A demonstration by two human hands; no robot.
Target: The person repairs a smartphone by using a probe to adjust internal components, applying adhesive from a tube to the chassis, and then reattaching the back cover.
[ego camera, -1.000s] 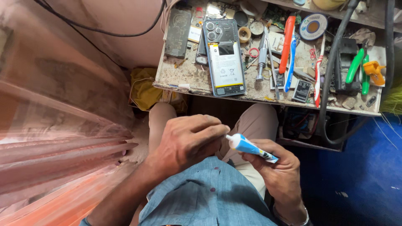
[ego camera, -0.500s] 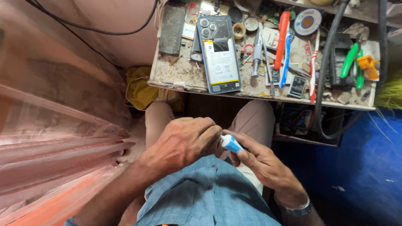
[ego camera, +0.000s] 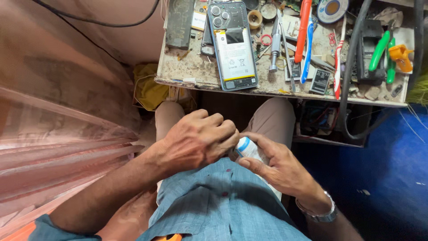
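Both hands on a little tube over the lap

Right hand [ego camera: 278, 167] has its fingers wrapped round a white-and-blue tube [ego camera: 246, 148]; left hand [ego camera: 196, 140] is curled with its fingers pinched at the tube's tip, hiding it. Up past the fingers, the cluttered surface [ego camera: 187, 69] carries an opened phone [ego camera: 232, 44], a red tool [ego camera: 304, 22] and a black cable [ego camera: 350, 71].

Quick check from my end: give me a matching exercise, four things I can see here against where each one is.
Things:
1. white and blue tube
2. opened phone with exposed battery
3. orange-handled screwdriver
4. metal wristwatch

Places:
A. on the right wrist
B. between both hands, over the lap
C. bench's front edge, left of centre
D. on the bench, right of the phone

Pairs: 1-B, 2-C, 3-D, 4-A
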